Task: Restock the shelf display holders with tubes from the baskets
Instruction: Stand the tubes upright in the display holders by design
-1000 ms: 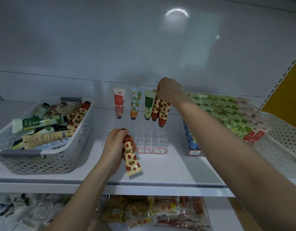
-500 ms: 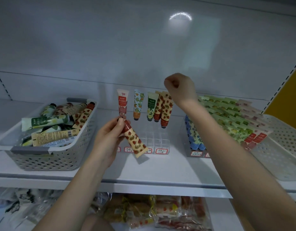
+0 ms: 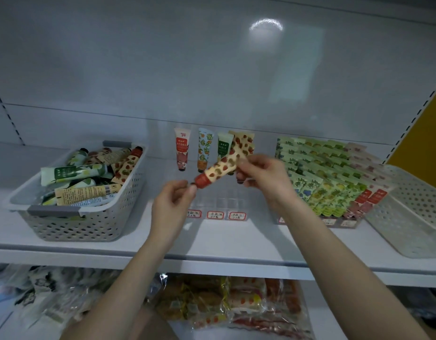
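Observation:
A cream strawberry-print tube [image 3: 219, 168] with a red cap hangs tilted above the clear display holder [image 3: 224, 201] at mid shelf. My right hand [image 3: 263, 175] grips its flat upper end. My left hand [image 3: 173, 202] pinches the cap end with thumb and fingertip. In the holder's back row stand a pink tube [image 3: 181, 150], an orange-print tube [image 3: 204, 150], a green-label tube [image 3: 224, 144] and strawberry tubes [image 3: 247, 142]. The holder's front cells look bare. The grey basket [image 3: 89, 224] on the left holds several mixed tubes lying flat.
A second holder [image 3: 322, 182] to the right is packed with green, blue and red tubes. Beyond it sits a white perforated basket [image 3: 408, 217]. Price labels [image 3: 214, 214] line the clear holder's front. Bagged snacks [image 3: 224, 303] fill the shelf below.
My left hand lifted the strawberry tube from the shelf up over the holder. My right hand came back from the back row and took hold of the tube's flat end.

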Motion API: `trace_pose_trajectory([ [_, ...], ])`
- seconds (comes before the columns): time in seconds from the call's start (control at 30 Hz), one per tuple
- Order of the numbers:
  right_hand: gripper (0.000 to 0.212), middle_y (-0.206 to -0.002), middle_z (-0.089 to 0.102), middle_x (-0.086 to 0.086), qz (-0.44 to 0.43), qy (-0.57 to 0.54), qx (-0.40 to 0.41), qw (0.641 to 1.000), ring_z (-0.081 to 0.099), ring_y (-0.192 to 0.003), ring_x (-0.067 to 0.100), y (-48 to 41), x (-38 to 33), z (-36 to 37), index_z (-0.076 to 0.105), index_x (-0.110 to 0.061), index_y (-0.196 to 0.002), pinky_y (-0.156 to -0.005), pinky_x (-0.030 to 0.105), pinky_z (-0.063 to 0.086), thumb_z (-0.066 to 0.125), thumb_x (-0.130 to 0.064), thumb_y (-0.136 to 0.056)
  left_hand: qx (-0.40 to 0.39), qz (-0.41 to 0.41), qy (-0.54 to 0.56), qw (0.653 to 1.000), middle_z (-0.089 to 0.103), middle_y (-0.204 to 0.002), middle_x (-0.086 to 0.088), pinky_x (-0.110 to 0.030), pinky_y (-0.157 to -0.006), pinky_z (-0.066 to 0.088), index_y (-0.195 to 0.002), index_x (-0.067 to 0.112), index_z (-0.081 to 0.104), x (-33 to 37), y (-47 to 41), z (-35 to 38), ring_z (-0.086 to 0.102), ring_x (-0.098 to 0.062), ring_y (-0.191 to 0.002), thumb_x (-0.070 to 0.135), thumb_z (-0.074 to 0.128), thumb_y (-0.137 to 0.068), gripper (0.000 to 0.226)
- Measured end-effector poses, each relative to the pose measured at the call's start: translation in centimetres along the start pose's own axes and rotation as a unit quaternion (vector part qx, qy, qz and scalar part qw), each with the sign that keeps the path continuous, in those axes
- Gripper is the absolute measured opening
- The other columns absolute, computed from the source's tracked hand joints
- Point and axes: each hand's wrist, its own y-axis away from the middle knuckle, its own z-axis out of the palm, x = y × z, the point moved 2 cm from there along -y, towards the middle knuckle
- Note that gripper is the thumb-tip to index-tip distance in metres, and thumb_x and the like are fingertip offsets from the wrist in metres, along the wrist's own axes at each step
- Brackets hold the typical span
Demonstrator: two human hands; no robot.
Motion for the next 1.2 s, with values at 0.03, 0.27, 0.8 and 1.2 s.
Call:
trace_pose_trajectory([
  [0.03,0.005,-0.074,0.066,0.006,-0.039,0.052,0.027,0.997,0.063,-0.061,0.01,-0.4,-0.8,-0.7,0.065,-0.007,-0.088,-0.057,0.025,0.052,0.063,-0.012,-0.087,-0.018,0.042,-0.11,0.993,0.064,-0.109,-0.001,-0.021,-0.082,0.049,-0.116,0.015,0.057,-1.0,0.3,-0.1,0.06,-0.011,-0.097,0.024,0.057,-0.09,0.027],
  [0.27,0.021,-0.084,0.067,0.016,-0.178,0.309,0.098,0.929,0.061,-0.073,0.026,-3.5,-3.6,-1.9,0.067,0.001,-0.087,-0.066,0.032,0.046,0.055,-0.016,-0.092,-0.144,0.222,-0.418,0.869,0.071,-0.08,0.0,-0.033,-0.066,0.057,-0.075,0.014,0.073,-5.2,2.5,0.0,0.065,-0.017,-0.072,0.041,0.05,-0.081,0.036],
  [0.8,0.03,-0.076,0.061,0.011,-0.062,0.442,0.069,0.892,0.058,-0.069,0.025,-7.1,-0.7,0.5,0.056,-0.007,-0.067,-0.063,0.029,0.044,0.047,-0.016,-0.094,-0.12,0.209,-0.423,0.874,0.072,-0.088,0.0,-0.035,-0.07,0.054,-0.082,0.016,0.074,-5.9,2.4,0.0,0.067,-0.018,-0.079,0.034,0.062,-0.074,0.023],
  [1.2,0.034,-0.081,0.058,0.008,-0.041,0.475,0.046,0.878,0.056,-0.074,0.019,-7.7,-1.1,1.0,0.043,-0.014,-0.062,-0.049,0.023,0.037,0.046,-0.016,-0.096,-0.106,0.223,-0.42,0.873,0.072,-0.088,0.001,-0.034,-0.07,0.054,-0.083,0.016,0.074,-6.5,2.3,0.2,0.066,-0.017,-0.079,0.034,0.061,-0.075,0.024],
])
